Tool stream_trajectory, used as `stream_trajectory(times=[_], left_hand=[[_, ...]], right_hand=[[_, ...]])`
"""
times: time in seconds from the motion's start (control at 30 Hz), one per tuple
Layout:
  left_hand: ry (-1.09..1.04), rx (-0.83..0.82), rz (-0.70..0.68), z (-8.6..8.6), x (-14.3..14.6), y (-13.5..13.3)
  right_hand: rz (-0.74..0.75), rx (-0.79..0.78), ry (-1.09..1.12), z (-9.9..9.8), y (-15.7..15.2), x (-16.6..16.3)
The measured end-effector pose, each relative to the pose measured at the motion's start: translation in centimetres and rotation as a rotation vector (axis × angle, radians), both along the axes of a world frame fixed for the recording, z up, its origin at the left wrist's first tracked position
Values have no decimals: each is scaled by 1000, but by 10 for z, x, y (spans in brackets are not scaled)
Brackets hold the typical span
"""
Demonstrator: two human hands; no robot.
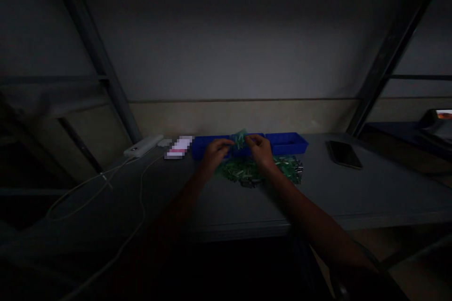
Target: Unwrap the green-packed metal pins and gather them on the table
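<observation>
In the dim head view, a small see-through greenish plastic bag (240, 138) with small pieces in it is held up above the middle blue bin. My right hand (261, 151) pinches the bag's right side. From the left, my left hand (214, 152) has its fingertips closed at the bag's other edge. Below my hands, a loose pile of small green and silvery pieces (243, 170) is spread over the grey table (226, 207); their exact kind is too dark to make out. My right wrist covers part of the pile.
Three blue bins stand in a row at the back: a left bin (198, 147), a middle bin (252, 138) and a right bin (286, 143). Leftward lie a lit phone (179, 146), a white power strip (144, 146) and a white cable (141, 188). A dark phone (344, 154) lies right.
</observation>
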State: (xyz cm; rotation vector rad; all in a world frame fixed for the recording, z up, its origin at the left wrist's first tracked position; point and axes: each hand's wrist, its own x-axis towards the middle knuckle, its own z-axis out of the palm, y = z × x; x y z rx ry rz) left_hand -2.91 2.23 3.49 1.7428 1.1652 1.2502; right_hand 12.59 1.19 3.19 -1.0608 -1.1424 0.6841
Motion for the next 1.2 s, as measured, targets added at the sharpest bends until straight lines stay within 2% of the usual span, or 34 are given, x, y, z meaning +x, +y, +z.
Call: stream_trajectory(times=[0.1, 0.23, 0.33, 0.5, 0.67, 0.83, 0.93, 1.07, 1.2], left_hand=[[-81, -159, -25, 1, 1, 1], [-214, -426, -139, 5, -1, 6], [-280, -496, -169, 5, -2, 9], [-380, -422, -115, 1, 2, 5], [-340, -213, -61, 0, 4, 2], [-264, -38, -23, 2, 0, 0], [-212, 50, -7, 3, -2, -1], [-240, -4, -60, 3, 0, -3], [-439, -138, -74, 5, 5, -4]], right_hand=[[-6, 65, -124, -1, 0, 1], [49, 114, -345, 1, -9, -4], [60, 134, -451, 4, -17, -7], [24, 100, -473, 6, -21, -7], [-2, 31, -456, 6, -19, -8], [170, -246, -151, 8, -13, -7], [244, -314, 35, 8, -12, -6], [278, -283, 150, 6, -14, -8], [241, -209, 216, 6, -12, -8]])
